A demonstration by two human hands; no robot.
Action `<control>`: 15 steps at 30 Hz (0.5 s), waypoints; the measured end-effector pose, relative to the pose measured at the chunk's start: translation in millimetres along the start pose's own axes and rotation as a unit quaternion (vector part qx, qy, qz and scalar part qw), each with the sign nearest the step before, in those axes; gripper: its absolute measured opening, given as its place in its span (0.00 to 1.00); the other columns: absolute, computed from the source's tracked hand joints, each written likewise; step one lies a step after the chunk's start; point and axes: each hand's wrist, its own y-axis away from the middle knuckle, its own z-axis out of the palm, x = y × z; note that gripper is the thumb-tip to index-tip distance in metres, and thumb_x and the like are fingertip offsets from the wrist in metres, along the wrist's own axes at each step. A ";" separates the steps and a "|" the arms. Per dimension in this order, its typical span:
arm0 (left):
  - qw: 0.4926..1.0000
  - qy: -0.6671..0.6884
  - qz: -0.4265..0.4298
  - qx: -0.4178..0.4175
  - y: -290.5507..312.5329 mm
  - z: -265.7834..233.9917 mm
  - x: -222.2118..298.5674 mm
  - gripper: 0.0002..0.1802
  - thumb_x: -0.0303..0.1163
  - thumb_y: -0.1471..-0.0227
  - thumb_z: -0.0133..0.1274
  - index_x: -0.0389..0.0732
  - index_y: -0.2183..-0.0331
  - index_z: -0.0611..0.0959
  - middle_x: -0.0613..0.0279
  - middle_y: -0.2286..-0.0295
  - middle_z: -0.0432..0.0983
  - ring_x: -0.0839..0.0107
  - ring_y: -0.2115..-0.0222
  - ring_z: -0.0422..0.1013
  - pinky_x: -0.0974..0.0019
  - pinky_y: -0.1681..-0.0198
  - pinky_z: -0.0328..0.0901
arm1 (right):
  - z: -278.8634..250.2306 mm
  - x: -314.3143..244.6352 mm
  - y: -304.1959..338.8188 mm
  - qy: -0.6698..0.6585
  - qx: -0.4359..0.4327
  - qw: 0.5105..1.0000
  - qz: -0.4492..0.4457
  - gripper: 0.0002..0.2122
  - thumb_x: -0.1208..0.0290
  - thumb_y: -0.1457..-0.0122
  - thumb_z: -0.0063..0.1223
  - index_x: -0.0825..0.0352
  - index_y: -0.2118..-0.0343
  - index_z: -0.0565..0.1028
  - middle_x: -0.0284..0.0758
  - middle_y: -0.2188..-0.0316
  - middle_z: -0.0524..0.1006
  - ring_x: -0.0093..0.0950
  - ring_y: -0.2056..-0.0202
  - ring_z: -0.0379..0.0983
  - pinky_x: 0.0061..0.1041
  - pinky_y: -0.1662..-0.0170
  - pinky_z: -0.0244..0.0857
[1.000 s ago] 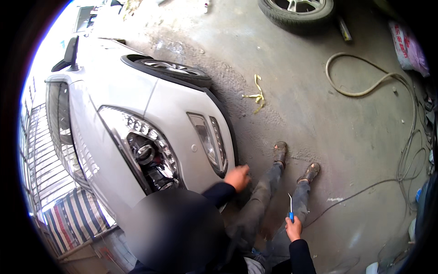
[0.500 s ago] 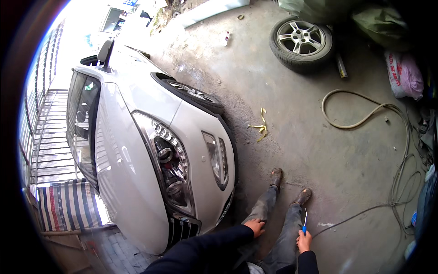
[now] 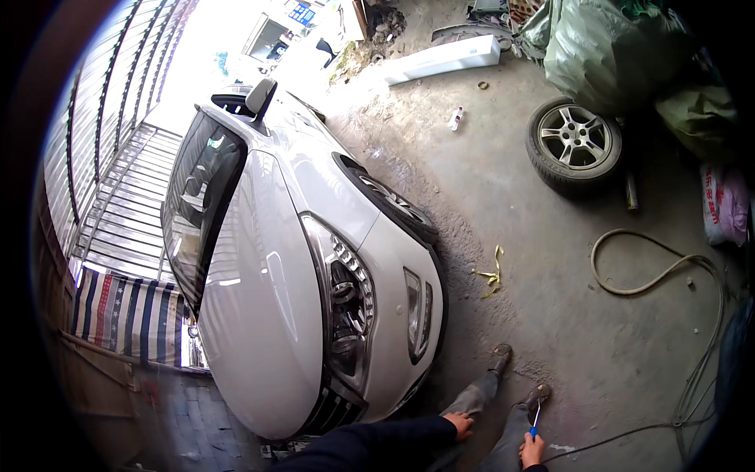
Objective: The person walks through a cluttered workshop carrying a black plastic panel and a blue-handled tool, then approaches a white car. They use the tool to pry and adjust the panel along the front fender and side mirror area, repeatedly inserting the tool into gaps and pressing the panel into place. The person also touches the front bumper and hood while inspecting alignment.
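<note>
My right hand (image 3: 532, 450), low in the picture, is closed round the blue handle of a slim tool (image 3: 535, 431) that looks like a screwdriver. Its thin metal shaft points away from me, toward my right shoe. Resting on my left leg near the knee is my left hand (image 3: 458, 425), empty, its fingers laid out over the grey trousers. Left of my legs stands a silver-white car (image 3: 271, 315), its front corner nearest me. The car's headlight (image 3: 346, 303) and fog lamp (image 3: 418, 315) face my side, and neither hand touches them.
A loose wheel with tyre (image 3: 576, 145) lies on the concrete at far right, beside large greenish sacks (image 3: 605, 55). A hose (image 3: 617, 292) coils at the right, with a cable near it. A yellow peel (image 3: 494, 274) and a small bottle (image 3: 456, 119) lie on the floor.
My view has swung up and to the left, so the car, wheel and floor appear further right and lower. Both hands keep their places, and the right still grips the tool.
</note>
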 end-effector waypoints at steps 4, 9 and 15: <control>0.999 -0.007 -0.021 0.044 0.3 -16.2 6.9 0.27 0.48 0.46 0.50 0.43 0.49 0.75 0.54 0.51 0.72 0.53 0.46 0.64 0.52 0.46 0.63 | -1.9 -21.5 -8.0 -0.021 -0.005 0.999 0.026 0.16 0.54 0.39 0.50 0.64 0.71 0.72 0.30 0.85 0.70 0.23 0.86 0.64 0.25 0.83 0.56; 0.996 0.003 -0.014 0.092 -11.6 -37.9 -4.8 0.25 0.48 0.45 0.51 0.43 0.51 0.76 0.55 0.52 0.72 0.54 0.47 0.65 0.51 0.47 0.64 | 9.9 -74.9 -19.3 -0.046 -0.024 0.996 0.078 0.14 0.55 0.39 0.51 0.62 0.71 0.72 0.28 0.85 0.68 0.21 0.86 0.62 0.23 0.84 0.54; 0.994 0.024 0.036 0.096 -23.8 -77.8 -43.0 0.28 0.48 0.46 0.51 0.40 0.49 0.74 0.54 0.49 0.68 0.52 0.44 0.61 0.48 0.45 0.60 | 47.1 -121.6 -61.0 -0.028 -0.030 0.998 0.044 0.14 0.56 0.39 0.52 0.63 0.73 0.73 0.27 0.85 0.68 0.21 0.86 0.63 0.24 0.83 0.56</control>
